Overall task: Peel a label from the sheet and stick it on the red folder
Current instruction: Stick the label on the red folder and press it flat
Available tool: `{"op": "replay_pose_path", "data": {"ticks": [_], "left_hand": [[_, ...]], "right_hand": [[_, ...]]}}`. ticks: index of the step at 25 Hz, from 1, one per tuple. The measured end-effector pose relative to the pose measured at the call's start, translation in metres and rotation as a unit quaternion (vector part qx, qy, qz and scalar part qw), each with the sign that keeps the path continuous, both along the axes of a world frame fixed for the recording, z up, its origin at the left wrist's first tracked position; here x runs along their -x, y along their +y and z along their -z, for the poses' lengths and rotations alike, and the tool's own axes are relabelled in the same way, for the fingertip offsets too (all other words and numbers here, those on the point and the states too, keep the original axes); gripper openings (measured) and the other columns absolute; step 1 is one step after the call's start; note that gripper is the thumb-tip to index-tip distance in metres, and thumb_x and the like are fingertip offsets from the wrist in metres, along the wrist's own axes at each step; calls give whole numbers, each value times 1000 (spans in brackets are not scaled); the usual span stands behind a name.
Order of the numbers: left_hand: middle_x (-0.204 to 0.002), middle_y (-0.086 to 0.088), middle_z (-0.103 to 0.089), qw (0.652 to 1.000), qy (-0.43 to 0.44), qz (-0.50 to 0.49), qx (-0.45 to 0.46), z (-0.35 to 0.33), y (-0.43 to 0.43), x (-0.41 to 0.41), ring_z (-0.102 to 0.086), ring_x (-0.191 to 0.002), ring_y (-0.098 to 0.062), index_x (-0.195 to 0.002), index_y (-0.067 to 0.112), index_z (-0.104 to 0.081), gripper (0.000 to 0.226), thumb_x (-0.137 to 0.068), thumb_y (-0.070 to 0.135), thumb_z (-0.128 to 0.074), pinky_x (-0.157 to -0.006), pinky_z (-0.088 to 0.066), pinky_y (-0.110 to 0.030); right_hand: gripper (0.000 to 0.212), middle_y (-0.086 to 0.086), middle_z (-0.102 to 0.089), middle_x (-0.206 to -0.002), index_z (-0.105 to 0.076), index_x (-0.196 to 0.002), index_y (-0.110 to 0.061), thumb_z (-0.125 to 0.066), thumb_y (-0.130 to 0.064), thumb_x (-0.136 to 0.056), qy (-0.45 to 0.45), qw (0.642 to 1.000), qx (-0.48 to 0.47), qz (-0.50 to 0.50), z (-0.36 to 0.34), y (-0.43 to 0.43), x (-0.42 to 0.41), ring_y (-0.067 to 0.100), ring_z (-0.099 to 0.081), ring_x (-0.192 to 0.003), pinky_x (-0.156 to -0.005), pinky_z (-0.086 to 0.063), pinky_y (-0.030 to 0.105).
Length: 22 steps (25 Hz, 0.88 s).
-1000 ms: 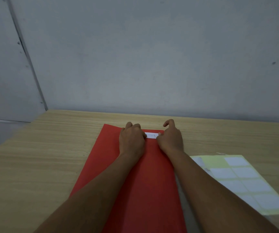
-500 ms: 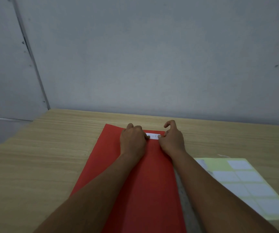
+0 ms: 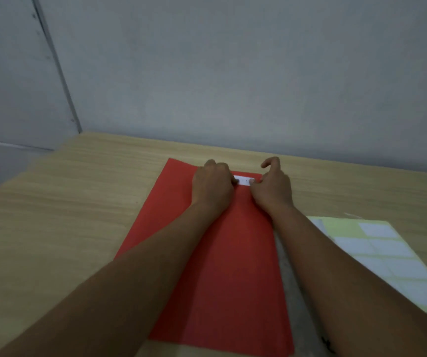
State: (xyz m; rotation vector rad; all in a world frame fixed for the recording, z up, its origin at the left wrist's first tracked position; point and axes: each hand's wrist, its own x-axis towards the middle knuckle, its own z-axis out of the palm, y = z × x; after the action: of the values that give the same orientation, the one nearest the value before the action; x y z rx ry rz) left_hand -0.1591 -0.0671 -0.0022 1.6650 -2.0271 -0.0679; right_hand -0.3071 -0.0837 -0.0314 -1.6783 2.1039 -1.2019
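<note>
The red folder (image 3: 233,279) lies lengthwise on the wooden table (image 3: 65,215). A small white label (image 3: 243,181) sits flat near the folder's far edge. My left hand (image 3: 213,186) is curled with its fingertips on the label's left end. My right hand (image 3: 271,188) touches the label's right end, its index finger raised and hooked. Both ends of the label are hidden under my fingers. The label sheet (image 3: 387,253), pale yellow-green backing with several white labels, lies to the right of the folder, partly under my right forearm.
A grey wall (image 3: 233,73) rises right behind the table's far edge. The table's left edge runs diagonally at the far left. A grey strip of surface (image 3: 297,292) shows between the folder and the sheet.
Both hands stay at the two ends of the label on the folder. Only the view has shifted slightly.
</note>
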Motion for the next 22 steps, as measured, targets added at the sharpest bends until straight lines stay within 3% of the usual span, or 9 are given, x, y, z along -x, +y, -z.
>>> {"op": "replay_pose_path", "data": {"ticks": [3, 7, 14, 17, 22], "left_hand": [[-107, -16, -66, 999, -2, -30, 20, -8, 5, 1, -59, -107, -36, -105, 8, -72, 27, -96, 25, -53, -85, -45, -41], [-107, -16, -65, 1000, -7, -7, 15, -4, 5, 2, -57, -106, -35, -98, 6, -66, 25, -98, 24, -49, -84, -44, -41], [-101, -19, -65, 999, 8, 30, 8, -1, 2, 5, -56, -104, -37, -95, 5, -67, 38, -97, 40, -52, -81, -43, -42], [-105, -17, -67, 1000, 2, -13, 27, 1, 0, 4, -56, -107, -35, -101, 6, -70, 29, -97, 27, -51, -83, -43, -43], [-107, -15, -66, 999, 21, -38, 31, 4, -1, 3, -57, -107, -33, -108, 11, -72, 28, -95, 22, -51, -87, -42, -42]], "right_hand": [[38, 8, -69, -82, -40, -102, -24, -64, -19, -74, -15, 999, 7, 32, -6, 0, 0, 34, -63, -90, -74, -49, 39], [38, 11, -68, -91, -38, -102, -21, -68, -24, -79, -6, 998, -9, 54, -6, -3, -4, 36, -61, -97, -71, -40, 35], [51, 10, -66, -111, -45, -114, -18, -72, -44, -79, 38, 997, -28, 69, -8, 1, -9, 35, -54, -112, -83, -42, 38], [40, 9, -66, -109, -46, -113, -18, -68, -32, -84, 39, 996, -22, 73, -8, 0, -10, 33, -54, -111, -79, -40, 36], [34, 8, -66, -104, -45, -111, -18, -61, -18, -81, 26, 997, -18, 70, -10, 3, -10, 32, -54, -107, -76, -39, 35]]}}
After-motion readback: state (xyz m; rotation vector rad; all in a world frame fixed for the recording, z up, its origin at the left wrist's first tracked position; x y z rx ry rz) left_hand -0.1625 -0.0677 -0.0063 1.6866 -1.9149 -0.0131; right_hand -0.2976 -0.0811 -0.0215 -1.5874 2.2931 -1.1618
